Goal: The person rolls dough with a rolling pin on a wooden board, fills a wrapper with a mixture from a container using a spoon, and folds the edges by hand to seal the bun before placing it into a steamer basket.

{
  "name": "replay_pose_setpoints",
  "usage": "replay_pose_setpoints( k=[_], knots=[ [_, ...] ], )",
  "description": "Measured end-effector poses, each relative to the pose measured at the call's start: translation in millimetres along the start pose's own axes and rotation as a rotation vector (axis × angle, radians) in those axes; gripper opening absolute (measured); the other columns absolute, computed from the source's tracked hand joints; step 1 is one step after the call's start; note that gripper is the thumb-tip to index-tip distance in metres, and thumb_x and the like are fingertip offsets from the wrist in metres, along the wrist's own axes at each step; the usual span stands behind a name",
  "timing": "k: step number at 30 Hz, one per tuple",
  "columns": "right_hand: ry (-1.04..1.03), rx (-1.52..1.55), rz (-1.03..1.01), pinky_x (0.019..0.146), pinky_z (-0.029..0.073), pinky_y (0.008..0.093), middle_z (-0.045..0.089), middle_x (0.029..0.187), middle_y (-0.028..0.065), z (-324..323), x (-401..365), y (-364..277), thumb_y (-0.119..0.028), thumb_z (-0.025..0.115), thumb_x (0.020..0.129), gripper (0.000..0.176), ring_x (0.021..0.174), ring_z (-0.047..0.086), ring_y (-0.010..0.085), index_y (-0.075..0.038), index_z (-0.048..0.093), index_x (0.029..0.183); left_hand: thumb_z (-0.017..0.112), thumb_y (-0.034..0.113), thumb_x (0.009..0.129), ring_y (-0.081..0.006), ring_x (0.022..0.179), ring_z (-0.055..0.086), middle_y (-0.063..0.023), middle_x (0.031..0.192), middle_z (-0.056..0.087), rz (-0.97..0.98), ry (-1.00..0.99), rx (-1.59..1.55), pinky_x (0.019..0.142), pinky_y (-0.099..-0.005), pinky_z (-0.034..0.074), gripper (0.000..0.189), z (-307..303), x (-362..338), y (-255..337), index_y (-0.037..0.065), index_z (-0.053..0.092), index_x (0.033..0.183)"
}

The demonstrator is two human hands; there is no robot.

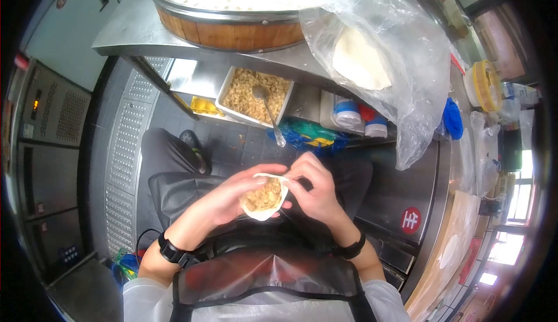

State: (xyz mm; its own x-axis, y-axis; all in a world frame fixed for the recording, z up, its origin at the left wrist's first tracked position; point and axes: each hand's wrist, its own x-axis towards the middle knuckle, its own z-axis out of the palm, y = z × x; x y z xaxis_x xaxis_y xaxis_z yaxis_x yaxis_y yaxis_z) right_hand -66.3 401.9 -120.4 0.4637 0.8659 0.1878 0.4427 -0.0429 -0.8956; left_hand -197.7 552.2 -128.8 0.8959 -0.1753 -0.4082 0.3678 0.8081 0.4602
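A round white dough wrapper [260, 214] lies cupped in my left hand [224, 198], low in front of my apron. Light brown chopped filling [267, 194] sits inside it, and the top is uncovered. My left thumb rests on the filling at the wrapper's near-left rim, with the fingers around the outside. Closed in a pinch, my right hand [317, 189] grips the wrapper's upper right edge between thumb and fingers. Beyond my hands, a white tray [241, 116] of similar filling stands on a lower shelf. A metal spoon [271, 114] lies in it, its handle sticking out over the rim.
A wooden steamer [224, 34] with perforated white liners stands on the metal worktop [119, 40]. To its right, a clear plastic bag [415, 89] covers a pale dough piece [361, 60]. A wooden board [440, 258] runs along the right side. Control-panel equipment [55, 104] lines the left.
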Motion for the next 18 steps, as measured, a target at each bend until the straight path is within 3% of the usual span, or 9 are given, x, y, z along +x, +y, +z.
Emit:
replay_pose_setpoints(
  k=[2,3,6,7,12,15,18],
  knots=[
    [0.068,0.059,0.071,0.07,0.045,0.0297,0.057,0.081,0.0096,4,-7,1,0.004,0.064,0.078,0.008,0.076,0.057,0.0216,0.0,0.058,0.082,0.061,0.021,0.089,-0.031,0.107,0.062,-0.019,0.118,0.057,0.102,-0.048,-0.145,0.089,-0.0447,0.054,0.054,-2,-6,0,0.001,0.038,0.134],
    [0.101,0.143,0.1,0.069,0.045,0.0291,0.056,0.08,0.0096,14,-10,7,0.005,0.064,0.077,0.008,0.075,0.057,0.0208,0.0,0.058,0.081,0.06,0.015,0.089,-0.027,0.105,0.063,-0.0162,0.117,0.059,0.162,0.029,-0.17,0.089,-0.0382,0.053,0.047,-4,-2,-8,0.0,0.043,0.131],
    [0.155,0.207,0.131,0.068,0.043,0.0305,0.055,0.076,0.0086,28,-6,11,0.004,0.063,0.077,0.008,0.073,0.055,0.0212,-0.001,0.058,0.08,0.061,0.013,0.089,-0.023,0.101,0.063,-0.0131,0.115,0.06,0.246,0.205,-0.17,0.089,-0.0344,0.052,0.041,-17,11,-23,0.001,0.048,0.126],
    [0.102,0.049,0.071,0.069,0.042,0.0318,0.056,0.077,0.0081,25,-3,10,0.003,0.063,0.077,0.008,0.074,0.055,0.0223,-0.003,0.058,0.08,0.06,0.012,0.09,-0.0178,0.098,0.062,-0.0102,0.112,0.061,0.246,0.223,-0.143,0.086,-0.0307,0.052,0.033,-19,12,-24,0.003,0.053,0.121],
    [-0.05,-0.466,-0.174,0.07,0.038,0.0368,0.053,0.078,0.0067,18,-1,17,-0.006,0.066,0.075,0.011,0.076,0.051,0.0254,-0.006,0.056,0.08,0.059,0.01,0.091,-0.0145,0.093,0.062,-0.0051,0.102,0.062,0.2,0.265,-0.082,0.081,-0.0284,0.053,0.03,-20,14,-23,0.004,0.053,0.119],
    [-0.074,-0.541,-0.329,0.07,0.038,0.0377,0.052,0.081,0.007,21,0,16,-0.009,0.067,0.075,0.014,0.078,0.051,0.0259,-0.005,0.055,0.081,0.057,0.01,0.092,-0.0118,0.089,0.061,-0.0031,0.099,0.061,0.221,0.311,-0.04,0.078,-0.0265,0.052,0.027,-18,19,-25,0.005,0.054,0.118],
    [-0.02,-0.517,-0.317,0.07,0.038,0.0381,0.052,0.082,0.0078,28,5,12,-0.009,0.066,0.076,0.013,0.08,0.051,0.0262,-0.005,0.056,0.083,0.056,0.011,0.093,-0.0087,0.085,0.059,-0.0008,0.095,0.06,0.255,0.354,0.008,0.074,-0.0241,0.049,0.021,-16,20,-28,0.006,0.055,0.113]
  ],
)
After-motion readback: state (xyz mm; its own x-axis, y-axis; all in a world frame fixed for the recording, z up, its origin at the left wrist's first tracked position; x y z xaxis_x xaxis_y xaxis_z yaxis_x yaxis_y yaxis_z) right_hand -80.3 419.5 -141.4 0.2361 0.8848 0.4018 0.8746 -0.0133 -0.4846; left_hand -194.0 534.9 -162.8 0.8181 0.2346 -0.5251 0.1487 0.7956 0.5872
